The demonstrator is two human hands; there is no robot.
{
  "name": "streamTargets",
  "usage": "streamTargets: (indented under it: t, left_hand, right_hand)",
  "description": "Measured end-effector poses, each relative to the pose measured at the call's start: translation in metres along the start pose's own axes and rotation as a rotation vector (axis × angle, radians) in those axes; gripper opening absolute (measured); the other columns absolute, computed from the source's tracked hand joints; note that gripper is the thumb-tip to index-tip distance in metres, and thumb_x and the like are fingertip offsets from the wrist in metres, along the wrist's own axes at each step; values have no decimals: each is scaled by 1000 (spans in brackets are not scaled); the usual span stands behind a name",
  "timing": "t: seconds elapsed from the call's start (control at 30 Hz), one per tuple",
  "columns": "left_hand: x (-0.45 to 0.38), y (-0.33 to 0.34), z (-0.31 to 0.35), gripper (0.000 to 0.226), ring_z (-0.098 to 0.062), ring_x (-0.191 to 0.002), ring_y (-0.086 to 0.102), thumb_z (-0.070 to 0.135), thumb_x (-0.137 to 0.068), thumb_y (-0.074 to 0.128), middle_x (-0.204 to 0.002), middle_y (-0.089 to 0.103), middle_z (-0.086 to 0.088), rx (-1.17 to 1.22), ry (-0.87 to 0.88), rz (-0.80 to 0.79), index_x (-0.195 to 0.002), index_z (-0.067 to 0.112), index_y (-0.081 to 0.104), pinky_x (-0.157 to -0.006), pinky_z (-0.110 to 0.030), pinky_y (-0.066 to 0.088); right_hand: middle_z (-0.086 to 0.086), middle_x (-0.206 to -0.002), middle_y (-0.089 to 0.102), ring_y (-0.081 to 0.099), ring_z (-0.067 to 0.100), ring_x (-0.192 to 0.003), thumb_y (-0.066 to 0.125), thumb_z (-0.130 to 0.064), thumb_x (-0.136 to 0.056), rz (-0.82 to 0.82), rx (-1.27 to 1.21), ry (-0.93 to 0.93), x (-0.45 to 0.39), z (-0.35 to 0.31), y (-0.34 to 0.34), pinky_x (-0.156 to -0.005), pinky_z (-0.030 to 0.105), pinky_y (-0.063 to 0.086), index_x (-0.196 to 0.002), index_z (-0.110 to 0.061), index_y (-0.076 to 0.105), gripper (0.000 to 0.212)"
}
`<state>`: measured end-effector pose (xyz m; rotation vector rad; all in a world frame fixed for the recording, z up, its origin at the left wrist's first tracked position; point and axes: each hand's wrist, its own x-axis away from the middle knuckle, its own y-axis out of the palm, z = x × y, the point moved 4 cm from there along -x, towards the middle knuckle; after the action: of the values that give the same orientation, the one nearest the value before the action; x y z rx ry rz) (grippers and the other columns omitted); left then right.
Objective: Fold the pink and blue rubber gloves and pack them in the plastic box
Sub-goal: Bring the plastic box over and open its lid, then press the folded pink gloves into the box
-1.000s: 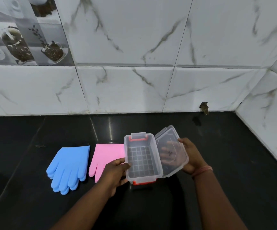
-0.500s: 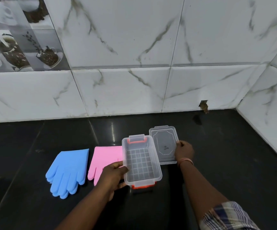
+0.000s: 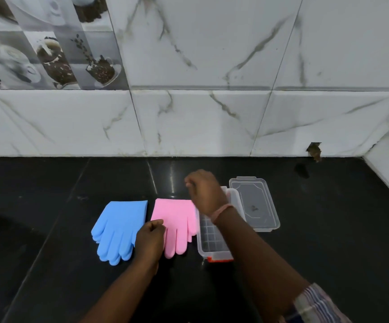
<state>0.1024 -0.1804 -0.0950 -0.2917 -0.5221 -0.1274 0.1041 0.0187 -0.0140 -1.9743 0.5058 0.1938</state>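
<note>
left hand [image 3: 150,237] curled by pink gloves [image 3: 177,223], grip unclear | right hand [image 3: 205,191] loosely closed, empty, over plastic box [image 3: 212,241] | lid [image 3: 254,203] lay beside | blue gloves [image 3: 119,229] flat

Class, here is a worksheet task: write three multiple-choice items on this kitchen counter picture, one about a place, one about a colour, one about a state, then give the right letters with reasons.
1. Where does the lid lie?
A. right of the plastic box
B. on the blue gloves
C. against the wall

2. Which gloves lie nearest the box?
A. blue gloves
B. pink gloves
C. green gloves

3. What state is the box in?
A. shut
B. open and without gloves
C. open with gloves packed

Answers: 1 A, the lid lies flat on the counter beside the box's right wall. 2 B, pink lies directly beside the box. 3 B, its gridded floor shows bare where visible.
</note>
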Motion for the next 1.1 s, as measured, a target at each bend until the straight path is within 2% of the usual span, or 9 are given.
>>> streamTargets:
  t: [0.17,0.33,0.43,0.57,0.67,0.77,0.83,0.93,1.1]
  left_hand:
    - [2,-1,-3,35,-26,-107,66,23,-104,48,-132,62,-3,-139,13,-86,-132,31,68,-80,-41,63]
    - [12,-8,-10,39,-16,-112,61,18,-105,49,-140,60,1,-189,55,-184,-139,24,65,-101,-41,57]
    - [9,-16,-11,32,-20,-113,64,19,-104,50,-127,66,5,-144,30,-170,-131,23,68,-103,-40,55]
    - [13,-35,7,12,-30,-99,66,14,-98,62,-105,65,-3,-9,203,80,-102,24,57,-78,-35,54]
    - [13,-54,41,51,-19,-116,56,31,-86,82,-125,54,6,-48,512,167,-125,25,51,-95,-32,47]
    - [3,-54,79,95,5,-132,47,57,-74,86,-146,45,28,-135,537,-178,-153,43,35,-105,-22,42]
    - [4,-46,95,83,0,-125,63,67,-70,84,-136,63,27,-151,469,-471,-143,51,48,-98,-27,55]
    - [12,-20,98,57,-27,-117,73,55,-79,84,-126,76,-5,4,332,-733,-128,30,70,-103,-53,57]
    - [39,30,83,49,-42,-123,67,27,-94,76,-130,70,-26,275,32,-826,-134,1,65,-109,-55,52]
  right_hand:
    - [15,-113,70,67,33,-105,56,-5,-89,-610,327,-71,-21,-39,81,-87,38,54,-115,-6,66,28]
    - [13,-119,69,67,31,-107,73,-17,-85,-933,483,9,-29,-34,104,-85,37,54,-122,-3,66,40]
    - [11,-112,71,68,29,-96,80,-22,-77,-971,304,156,-41,-36,89,-75,32,54,-117,-4,68,46]
    - [7,-105,72,69,26,-90,80,-25,-74,-1059,120,96,-48,-50,49,-76,31,57,-112,-11,70,42]
    - [8,-106,73,71,26,-91,77,-17,-77,-1043,-8,21,-51,-61,11,-77,34,59,-110,-13,67,35]
    - [3,-107,71,70,21,-92,77,-16,-79,-1025,-132,-9,-49,-66,-32,-70,26,56,-108,-20,61,33]
    - [-2,-104,73,72,15,-87,79,-17,-78,-1004,-252,9,-48,-66,-59,-64,20,55,-106,-23,62,33]
    - [0,-100,75,74,13,-84,82,-21,-75,-903,-377,71,-48,-51,-91,-62,22,59,-104,-19,66,33]
    - [18,-107,73,73,34,-94,80,-14,-79,-704,-778,515,-22,30,-96,-83,46,59,-112,-4,65,37]
